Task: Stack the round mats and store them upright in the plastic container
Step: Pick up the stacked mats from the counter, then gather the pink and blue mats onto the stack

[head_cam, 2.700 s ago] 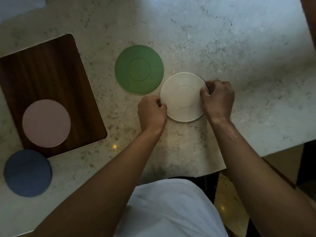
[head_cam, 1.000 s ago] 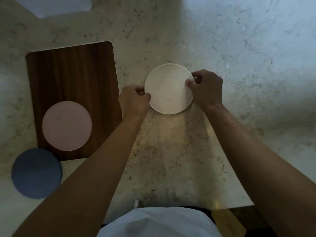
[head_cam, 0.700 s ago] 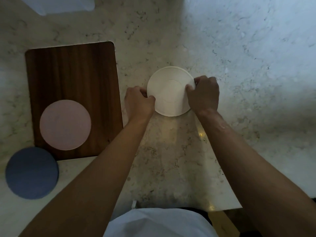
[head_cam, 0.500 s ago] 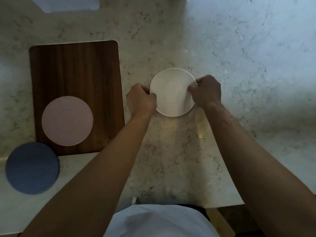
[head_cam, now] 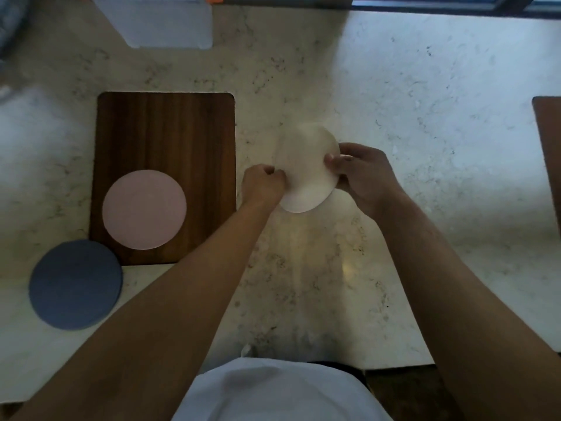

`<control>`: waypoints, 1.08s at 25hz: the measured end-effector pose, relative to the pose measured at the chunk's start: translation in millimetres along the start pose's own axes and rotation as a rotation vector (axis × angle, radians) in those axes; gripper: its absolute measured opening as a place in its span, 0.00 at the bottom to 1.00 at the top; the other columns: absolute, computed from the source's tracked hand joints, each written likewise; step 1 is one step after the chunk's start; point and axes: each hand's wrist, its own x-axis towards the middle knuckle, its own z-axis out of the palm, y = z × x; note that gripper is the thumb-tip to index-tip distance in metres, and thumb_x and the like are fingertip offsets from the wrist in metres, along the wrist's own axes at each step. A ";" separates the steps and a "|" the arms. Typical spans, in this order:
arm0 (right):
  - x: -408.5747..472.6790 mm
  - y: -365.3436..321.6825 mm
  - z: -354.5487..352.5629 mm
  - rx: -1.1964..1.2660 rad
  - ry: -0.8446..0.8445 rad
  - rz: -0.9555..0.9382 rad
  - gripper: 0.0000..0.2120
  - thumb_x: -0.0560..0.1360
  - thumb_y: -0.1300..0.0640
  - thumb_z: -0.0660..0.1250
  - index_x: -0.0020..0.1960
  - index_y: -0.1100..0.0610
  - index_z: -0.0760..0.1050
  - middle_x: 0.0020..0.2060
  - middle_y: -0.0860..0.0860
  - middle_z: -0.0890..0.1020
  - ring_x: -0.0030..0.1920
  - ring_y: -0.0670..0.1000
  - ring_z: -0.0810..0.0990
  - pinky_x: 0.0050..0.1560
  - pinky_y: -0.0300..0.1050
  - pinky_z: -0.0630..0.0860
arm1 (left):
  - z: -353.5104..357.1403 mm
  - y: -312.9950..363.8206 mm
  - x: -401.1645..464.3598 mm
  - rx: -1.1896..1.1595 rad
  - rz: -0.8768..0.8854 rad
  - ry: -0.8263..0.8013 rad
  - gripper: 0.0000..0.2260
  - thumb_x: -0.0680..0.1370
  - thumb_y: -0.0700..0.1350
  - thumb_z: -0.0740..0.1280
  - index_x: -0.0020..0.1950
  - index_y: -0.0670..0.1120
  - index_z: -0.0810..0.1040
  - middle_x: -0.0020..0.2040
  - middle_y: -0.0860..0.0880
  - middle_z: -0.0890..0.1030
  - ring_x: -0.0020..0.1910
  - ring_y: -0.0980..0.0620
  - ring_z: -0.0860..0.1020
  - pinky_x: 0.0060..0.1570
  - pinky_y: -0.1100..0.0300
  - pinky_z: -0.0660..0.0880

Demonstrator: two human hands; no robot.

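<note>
A white round mat [head_cam: 306,168] is held tilted above the marble counter, blurred by motion. My left hand [head_cam: 262,186] pinches its left edge and my right hand [head_cam: 358,174] grips its right edge. No green mat shows beneath the white one. A pink round mat [head_cam: 144,209] lies flat on a dark wooden board [head_cam: 165,129]. A blue round mat [head_cam: 76,284] lies on the counter at the front left. A clear plastic container [head_cam: 164,21] stands at the far edge, up and to the left.
The marble counter [head_cam: 425,147] stretches to the right. Another dark wooden piece [head_cam: 549,147] shows at the right border. The counter's front edge runs just ahead of my body, and a window frame lines the far side.
Both hands have lifted the white mat off the counter and tipped it from flat to tilted. The view has pulled back, so the container now shows at the top.
</note>
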 end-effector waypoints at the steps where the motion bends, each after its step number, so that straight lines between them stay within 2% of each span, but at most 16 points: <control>1: -4.7 -3.8 5.9 0.053 -0.055 -0.005 0.08 0.75 0.65 0.70 0.55 0.63 0.81 0.48 0.59 0.86 0.50 0.59 0.86 0.49 0.56 0.83 | -5.8 -0.5 -2.7 -0.070 -0.040 -0.027 0.08 0.74 0.42 0.62 0.43 0.44 0.81 0.42 0.46 0.81 0.42 0.46 0.78 0.42 0.55 0.75; 4: -18.1 -10.5 23.1 0.138 -0.170 -0.014 0.08 0.75 0.66 0.70 0.54 0.62 0.82 0.48 0.59 0.86 0.50 0.59 0.85 0.48 0.53 0.82 | -27.6 -7.2 -16.1 -0.483 -0.234 -0.165 0.07 0.76 0.41 0.61 0.48 0.41 0.77 0.51 0.42 0.80 0.50 0.43 0.78 0.52 0.47 0.78; 5: -22.1 -10.6 28.2 0.145 -0.192 -0.022 0.08 0.75 0.66 0.71 0.54 0.62 0.82 0.48 0.59 0.86 0.51 0.59 0.85 0.48 0.53 0.82 | -36.2 -12.2 -21.8 -0.608 -0.273 -0.178 0.07 0.76 0.42 0.62 0.48 0.40 0.76 0.52 0.42 0.79 0.51 0.43 0.77 0.52 0.47 0.78; 7: -27.3 -9.4 34.4 0.119 -0.189 -0.035 0.10 0.74 0.65 0.71 0.55 0.62 0.82 0.50 0.59 0.86 0.52 0.60 0.85 0.49 0.54 0.83 | -52.6 -25.3 -28.5 -0.677 -0.266 -0.091 0.04 0.76 0.40 0.64 0.44 0.40 0.77 0.47 0.43 0.77 0.46 0.44 0.76 0.43 0.52 0.77; 9: -32.2 -4.6 42.4 0.026 -0.148 -0.037 0.12 0.74 0.64 0.72 0.57 0.63 0.81 0.51 0.59 0.85 0.53 0.60 0.85 0.48 0.54 0.83 | -73.9 -40.6 -35.1 -0.673 -0.225 0.001 0.04 0.76 0.38 0.65 0.42 0.41 0.79 0.45 0.45 0.80 0.43 0.47 0.78 0.36 0.55 0.80; 12: -38.4 8.0 63.1 -0.063 -0.121 -0.018 0.12 0.73 0.65 0.73 0.56 0.64 0.81 0.49 0.58 0.85 0.51 0.60 0.85 0.45 0.53 0.84 | -108.7 -63.6 -37.5 -0.647 -0.223 0.061 0.04 0.75 0.36 0.67 0.48 0.41 0.81 0.49 0.45 0.82 0.48 0.45 0.80 0.42 0.50 0.83; 14: -40.1 16.2 83.7 -0.117 -0.114 0.002 0.12 0.73 0.64 0.73 0.56 0.64 0.81 0.50 0.58 0.85 0.50 0.58 0.85 0.43 0.51 0.84 | -131.1 -77.1 -39.0 -0.635 -0.246 0.109 0.02 0.75 0.37 0.69 0.45 0.42 0.80 0.46 0.45 0.81 0.46 0.45 0.81 0.40 0.51 0.82; 15: -40.1 19.6 94.4 -0.158 -0.109 0.007 0.13 0.73 0.63 0.74 0.57 0.63 0.81 0.50 0.57 0.85 0.49 0.56 0.85 0.42 0.50 0.84 | -140.7 -82.5 -40.4 -0.609 -0.254 0.129 0.01 0.76 0.38 0.69 0.46 0.41 0.80 0.45 0.46 0.81 0.44 0.46 0.81 0.39 0.52 0.82; 18: -37.7 31.2 132.0 -0.254 -0.111 0.016 0.14 0.72 0.62 0.75 0.57 0.61 0.81 0.46 0.52 0.84 0.48 0.55 0.85 0.41 0.49 0.85 | -172.4 -101.9 -45.9 -0.532 -0.225 0.177 0.07 0.77 0.39 0.69 0.54 0.40 0.80 0.45 0.47 0.81 0.43 0.49 0.82 0.37 0.55 0.83; 21: -32.7 43.4 174.6 -0.321 -0.136 0.030 0.13 0.72 0.60 0.75 0.56 0.59 0.82 0.49 0.54 0.84 0.51 0.57 0.84 0.47 0.54 0.84 | -209.2 -120.5 -44.3 -0.473 -0.173 0.267 0.04 0.77 0.38 0.69 0.50 0.39 0.81 0.45 0.44 0.83 0.40 0.48 0.84 0.35 0.53 0.84; 23: -28.2 49.7 202.0 -0.380 -0.138 0.053 0.14 0.73 0.59 0.75 0.58 0.58 0.81 0.52 0.53 0.84 0.52 0.55 0.83 0.47 0.52 0.84 | -232.7 -126.9 -36.7 -0.422 -0.182 0.316 0.01 0.76 0.37 0.69 0.45 0.41 0.80 0.45 0.41 0.83 0.38 0.47 0.84 0.36 0.53 0.83; 25: -23.5 55.1 226.8 -0.416 -0.137 0.076 0.14 0.74 0.59 0.74 0.59 0.58 0.81 0.55 0.54 0.84 0.54 0.55 0.83 0.48 0.52 0.84 | -254.1 -133.1 -24.0 -0.366 -0.190 0.344 0.04 0.76 0.37 0.69 0.42 0.43 0.80 0.46 0.39 0.83 0.37 0.47 0.83 0.33 0.55 0.82; 27: -17.4 61.8 248.0 -0.465 -0.125 0.073 0.16 0.74 0.58 0.74 0.61 0.59 0.80 0.57 0.54 0.83 0.54 0.55 0.83 0.49 0.53 0.84 | -271.5 -139.6 -8.9 -0.324 -0.163 0.353 0.02 0.76 0.36 0.70 0.43 0.41 0.80 0.47 0.37 0.83 0.39 0.45 0.83 0.36 0.52 0.83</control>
